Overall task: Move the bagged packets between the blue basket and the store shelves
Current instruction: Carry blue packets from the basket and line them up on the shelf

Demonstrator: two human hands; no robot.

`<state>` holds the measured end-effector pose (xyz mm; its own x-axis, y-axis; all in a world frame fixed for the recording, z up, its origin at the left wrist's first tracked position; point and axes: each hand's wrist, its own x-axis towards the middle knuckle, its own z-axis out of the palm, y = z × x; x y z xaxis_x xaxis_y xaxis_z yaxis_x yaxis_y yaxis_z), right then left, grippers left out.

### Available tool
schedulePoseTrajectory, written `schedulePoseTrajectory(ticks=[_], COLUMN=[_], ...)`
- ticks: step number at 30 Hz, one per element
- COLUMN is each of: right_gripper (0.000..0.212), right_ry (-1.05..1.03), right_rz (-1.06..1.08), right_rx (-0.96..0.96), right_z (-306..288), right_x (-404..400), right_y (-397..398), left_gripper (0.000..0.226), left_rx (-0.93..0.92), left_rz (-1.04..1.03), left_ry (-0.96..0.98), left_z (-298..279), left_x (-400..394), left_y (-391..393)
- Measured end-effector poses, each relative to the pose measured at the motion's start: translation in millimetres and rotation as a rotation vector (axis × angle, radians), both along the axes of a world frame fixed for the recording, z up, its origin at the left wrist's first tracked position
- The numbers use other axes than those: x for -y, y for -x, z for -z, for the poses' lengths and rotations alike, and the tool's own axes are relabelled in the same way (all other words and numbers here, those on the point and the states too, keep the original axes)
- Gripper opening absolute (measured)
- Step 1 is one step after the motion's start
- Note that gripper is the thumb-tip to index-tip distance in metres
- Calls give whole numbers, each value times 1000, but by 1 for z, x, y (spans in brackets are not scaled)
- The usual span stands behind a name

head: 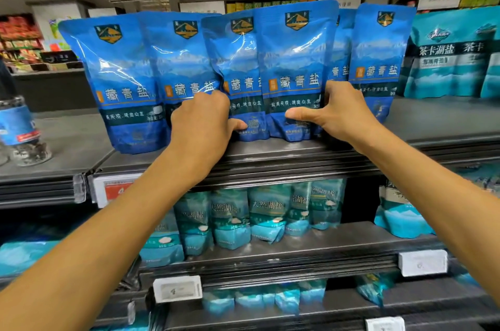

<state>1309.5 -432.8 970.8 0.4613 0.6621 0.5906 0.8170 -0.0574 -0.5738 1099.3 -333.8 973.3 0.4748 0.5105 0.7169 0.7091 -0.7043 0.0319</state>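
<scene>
Reaching up to the top shelf [297, 148], both bare hands work at a row of upright blue salt packets. The left hand [201, 125] sits at about 9 o'clock from the frame's centre, fingers curled over the left edge of a creased blue packet [238, 68], thumb pressed across its lower front, so it grips that packet. The right hand [338, 111], at about 3 o'clock from centre, is spread wide: its thumb lies flat on the lower front of the neighbouring centre packet [295, 60], and its fingers reach behind that packet's right edge, where they are hidden, so how tightly it holds cannot be told. These two packets stand side by side, overlapping slightly, touching the shelf surface. Two more blue packets [119, 73] lean at 9 o'clock of the left hand, and another blue packet [378, 60] stands at 3 o'clock of the right hand. Teal salt bags [443, 60] fill the far 3 o'clock side of the shelf. A plastic bottle [19, 130] stands at the 9 o'clock edge. Smaller teal bags [267, 211] line the shelf below, at 6 o'clock.
</scene>
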Motion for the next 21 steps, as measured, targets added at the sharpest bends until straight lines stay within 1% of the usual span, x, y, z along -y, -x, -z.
schedulePoseTrajectory(ticks=[3, 7, 9, 13, 15, 17, 19, 21], right_gripper=[66, 53, 61, 90, 90, 84, 80, 82], right_ry=[-23, 7, 34, 80, 77, 60, 63, 89], right_rz=[0, -21, -14, -16, 9, 42, 68, 63], right_rx=[-19, -31, -35, -94, -84, -71, -75, -102], right_z=[0, 2, 4, 6, 6, 8, 8, 7], right_x=[-1, 0, 1, 5, 7, 9, 11, 15], right_y=[5, 5, 3, 3, 5, 8, 9, 10], left_gripper=[54, 53, 52, 49, 47, 48, 50, 48], left_rx=[-10, -32, -40, -34, -31, -17, 12, 65], left_rz=[-5, -14, -12, 7, 21, 44, 58, 81], left_ry=[-30, -32, -33, -3, 9, 13, 18, 38], left_z=[1, 3, 3, 3, 3, 4, 6, 8], left_x=[-2, -4, -4, -4, -4, -4, -2, -1], left_y=[0, 1, 2, 5, 7, 10, 11, 14])
